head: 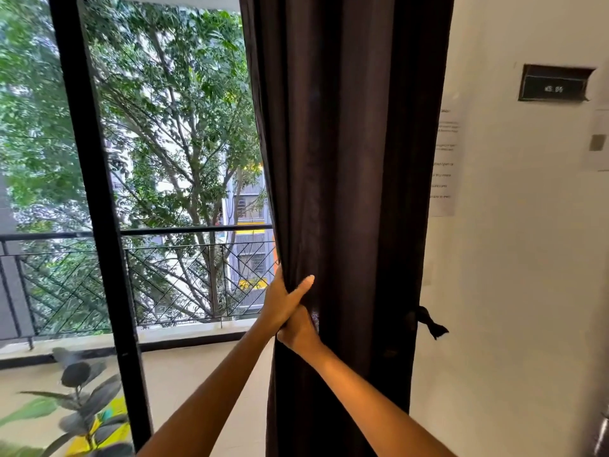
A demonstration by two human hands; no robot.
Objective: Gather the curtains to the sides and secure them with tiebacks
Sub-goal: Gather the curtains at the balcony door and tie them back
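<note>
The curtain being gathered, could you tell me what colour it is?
The curtain is plain dark brown, almost black, shown best in the head view.

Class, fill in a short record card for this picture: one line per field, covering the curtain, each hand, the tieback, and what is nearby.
curtain: dark curtain, bunched beside the white wall
left hand: left hand grips the curtain's window-side edge, thumb across the folds
right hand: right hand holds the same edge just below, touching the left
tieback: dark tieback hangs at the curtain's wall side, not yet wrapped round
nearby: balcony railing, potted plant, paper notice
</note>
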